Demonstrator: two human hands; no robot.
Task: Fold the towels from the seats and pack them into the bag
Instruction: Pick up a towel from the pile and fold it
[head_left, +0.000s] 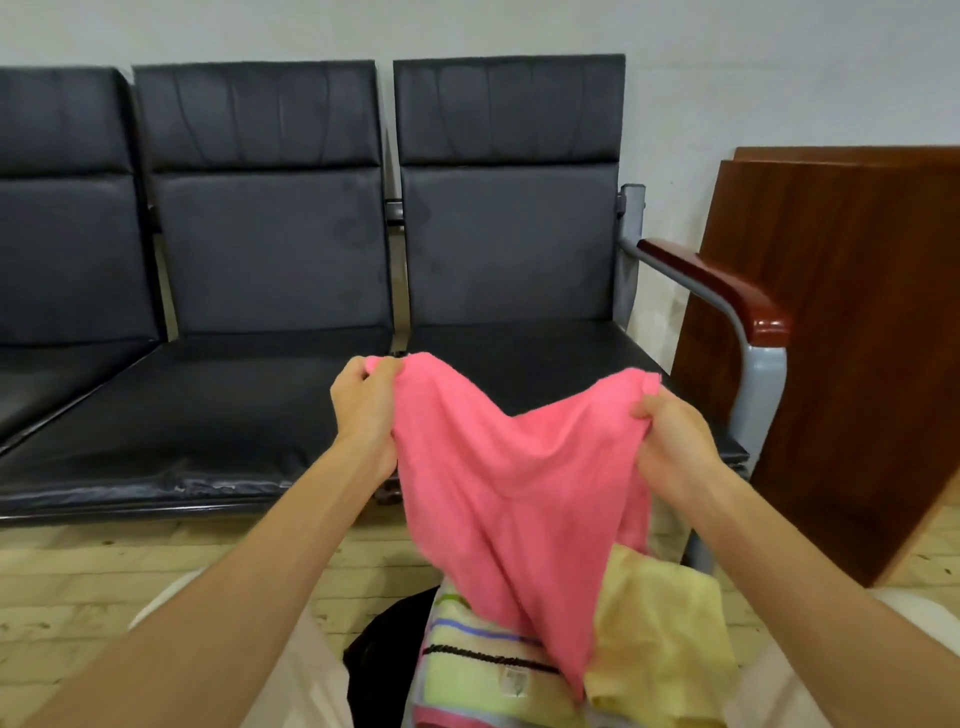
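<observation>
A pink towel (514, 478) hangs in front of me, held up by its two top corners. My left hand (363, 410) grips the left corner and my right hand (675, 441) grips the right corner; the cloth sags between them and tapers to a point below. Under it, on my lap, lie a striped pale-green towel (467, 670) and a plain yellow towel (670, 629). A black bag (384, 649) shows beside the striped towel, mostly hidden by the towels and my left arm.
A row of three dark padded seats (218, 405) stands against the wall straight ahead. The right seat has a wooden armrest (727, 291) on a grey frame. A brown wooden panel (841, 338) leans at the right. The floor is light wood planks (78, 582).
</observation>
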